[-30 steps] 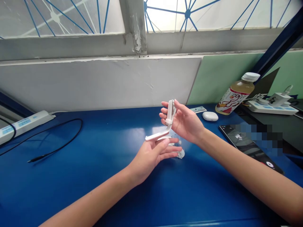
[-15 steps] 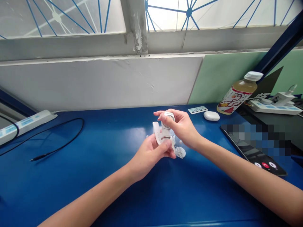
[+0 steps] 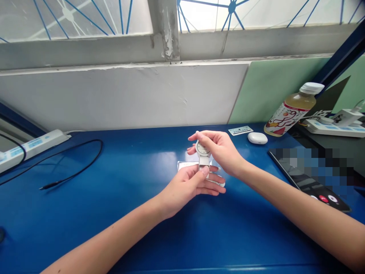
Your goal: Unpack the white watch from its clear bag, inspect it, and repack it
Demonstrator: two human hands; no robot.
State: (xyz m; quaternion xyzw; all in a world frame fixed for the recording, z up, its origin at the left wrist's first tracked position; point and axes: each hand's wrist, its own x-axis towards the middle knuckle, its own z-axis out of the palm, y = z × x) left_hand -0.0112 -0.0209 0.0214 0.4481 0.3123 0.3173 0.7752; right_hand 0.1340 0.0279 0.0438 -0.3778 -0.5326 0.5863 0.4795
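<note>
A white wristwatch [image 3: 203, 149] with a round dial and a pale strap is held up over the blue table [image 3: 128, 228]. My left hand [image 3: 185, 186] pinches the lower strap between thumb and forefinger, its other fingers stretched to the right. My right hand [image 3: 221, 150] grips the watch by its case from the right, thumb at the top of the dial. Behind my left hand lies a small clear packet [image 3: 185, 164] with something white in it, mostly hidden. A white-edged clear piece [image 3: 220, 183] shows partly behind my left fingertips.
To the right are a white earbud case [image 3: 257, 138], a card [image 3: 240, 130], a juice bottle [image 3: 293, 110] and a phone [image 3: 302, 175]. A black cable [image 3: 88, 167] and a power strip [image 3: 34, 146] lie at left. A wall [image 3: 128, 97] closes the back.
The watch has turned so its dial faces me, with the strap straightened downward. My left fingers have spread out to the right, and the view has shifted slightly.
</note>
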